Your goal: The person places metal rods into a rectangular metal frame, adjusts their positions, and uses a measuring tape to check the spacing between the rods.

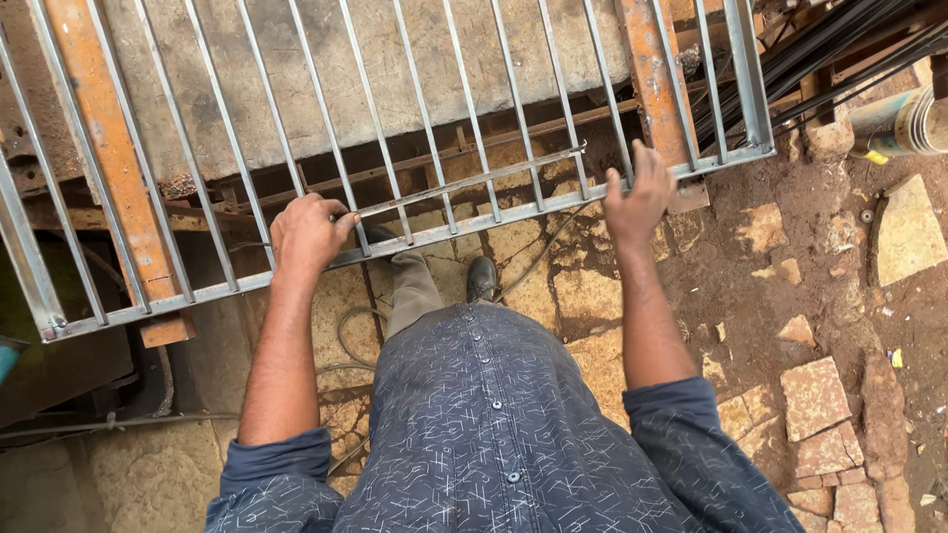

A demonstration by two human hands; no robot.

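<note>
Outdoor workshop yard, cracked stone paving (592, 296) w/ dirt and loose stone pieces at right. Grey metal grille (415, 128) of thin bars lies flat across two rusty orange beams (109, 168) over a concrete slab (326, 69). Left hand (308, 235) clenched on a loose thin rod (464, 185) lying along the grille's near rail. Right hand (639, 197) grips the near rail by the right beam, fingers over the bars. Black shoe (481, 277) below the rail. Bundle of dark rods (839, 49) top right.

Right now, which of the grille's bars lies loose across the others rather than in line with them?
The thin grey rod lying crosswise over the upright bars, its near end pinched by the left hand; every other bar runs parallel within the frame.
</note>
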